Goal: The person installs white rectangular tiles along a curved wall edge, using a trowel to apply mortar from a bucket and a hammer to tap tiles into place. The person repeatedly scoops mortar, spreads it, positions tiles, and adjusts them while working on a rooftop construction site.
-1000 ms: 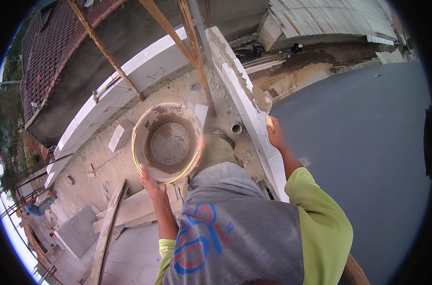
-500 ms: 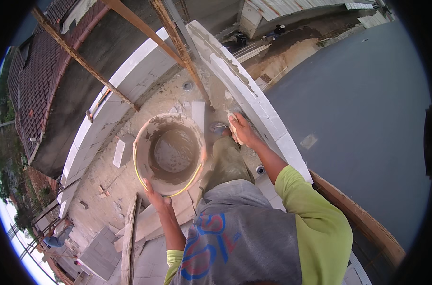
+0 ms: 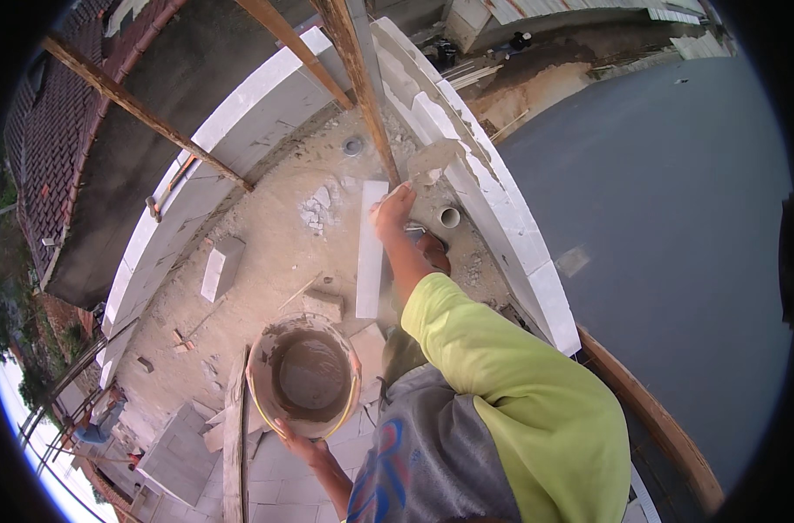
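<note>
In my right hand [image 3: 394, 212] is the handle of a trowel [image 3: 432, 160], its grey blade held out next to the low white block wall [image 3: 501, 222] on the right. Wet grey mortar lines part of that wall's top. My left hand [image 3: 301, 443] grips the near rim of a round bucket [image 3: 268, 394] with a yellow handle. Grey mortar [image 3: 314, 375] lies inside the bucket. Below my right hand a long white block [image 3: 371, 253] rests on the dusty floor.
Wooden poles [image 3: 362, 83] slant up over the walls' corner. A hammer [image 3: 168, 189] lies on the left block wall [image 3: 231, 131]. A short block [image 3: 223, 266], a pipe end [image 3: 449, 217], rubble [image 3: 316, 209] and a plank [image 3: 236, 444] are around me. Another person [image 3: 92, 431] is at far left.
My right hand has swung forward and left, bringing the trowel blade to the right wall. My left hand has lowered the bucket toward the near left, uncovering more floor.
</note>
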`<control>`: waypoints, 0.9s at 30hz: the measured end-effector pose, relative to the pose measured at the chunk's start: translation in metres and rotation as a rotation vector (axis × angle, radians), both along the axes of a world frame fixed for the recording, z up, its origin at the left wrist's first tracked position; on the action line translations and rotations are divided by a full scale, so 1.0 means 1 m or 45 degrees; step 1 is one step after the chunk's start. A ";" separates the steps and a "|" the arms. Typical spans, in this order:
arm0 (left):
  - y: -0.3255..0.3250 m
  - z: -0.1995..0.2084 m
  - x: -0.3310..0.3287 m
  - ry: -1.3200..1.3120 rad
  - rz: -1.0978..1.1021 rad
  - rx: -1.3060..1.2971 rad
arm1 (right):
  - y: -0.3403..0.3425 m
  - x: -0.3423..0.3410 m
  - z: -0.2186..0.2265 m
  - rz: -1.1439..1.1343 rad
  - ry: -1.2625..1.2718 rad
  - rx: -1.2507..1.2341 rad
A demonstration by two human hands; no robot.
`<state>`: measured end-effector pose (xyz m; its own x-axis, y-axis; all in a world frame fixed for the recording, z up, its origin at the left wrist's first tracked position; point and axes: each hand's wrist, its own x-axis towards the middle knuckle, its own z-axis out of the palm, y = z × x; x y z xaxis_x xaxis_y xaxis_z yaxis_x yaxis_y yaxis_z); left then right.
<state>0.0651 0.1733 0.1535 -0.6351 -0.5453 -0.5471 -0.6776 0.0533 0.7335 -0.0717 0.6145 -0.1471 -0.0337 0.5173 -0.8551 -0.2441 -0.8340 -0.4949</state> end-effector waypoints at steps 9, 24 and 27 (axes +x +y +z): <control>0.032 0.009 0.008 0.051 0.114 0.136 | 0.042 0.037 -0.007 0.021 -0.625 0.440; 0.110 0.008 -0.028 -0.078 0.038 0.352 | -0.039 0.019 -0.079 1.004 -0.950 0.620; 0.110 0.005 -0.028 -0.088 0.072 0.292 | -0.011 0.049 -0.029 1.164 -0.882 0.752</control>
